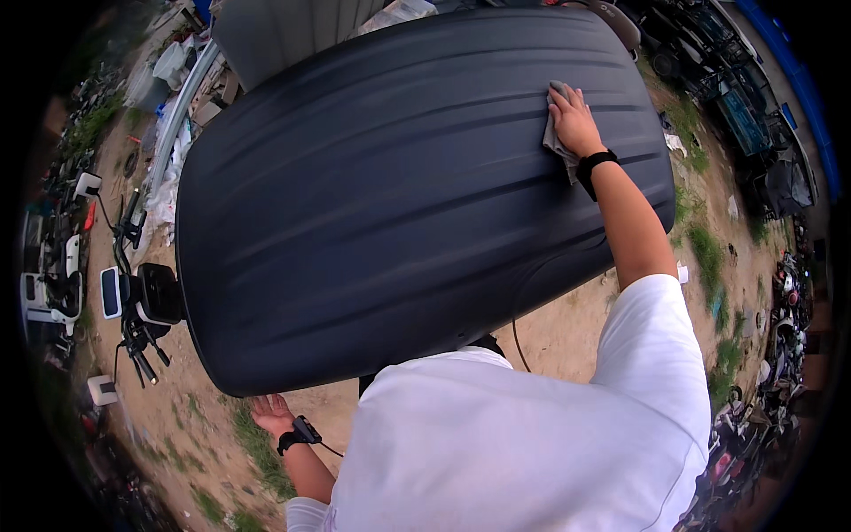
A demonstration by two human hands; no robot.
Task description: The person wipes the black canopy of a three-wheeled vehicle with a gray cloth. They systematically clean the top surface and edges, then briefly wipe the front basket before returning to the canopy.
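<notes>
A large dark ribbed panel [381,222], like a vehicle roof with rounded corners, fills the middle of the view. On its right part, my right hand [578,124] lies over a folded grey cloth [558,146] and presses it against the ribbed surface. Cloth shows above the fingers and hangs out beside the wrist. Down at the panel's near left corner is my left hand [272,415], palm up, fingers apart, with the fingertips close to or under the edge. Whether they touch the panel I cannot tell. No object shows in that hand.
Handlebars [133,301] with mirrors stand beyond the panel's left end. A thin black cable [516,328] hangs over the near edge. Behind stands a grey panel [284,35]. Heaped scrap parts [736,115] line the right side, with dirt and grass tufts [705,253] between.
</notes>
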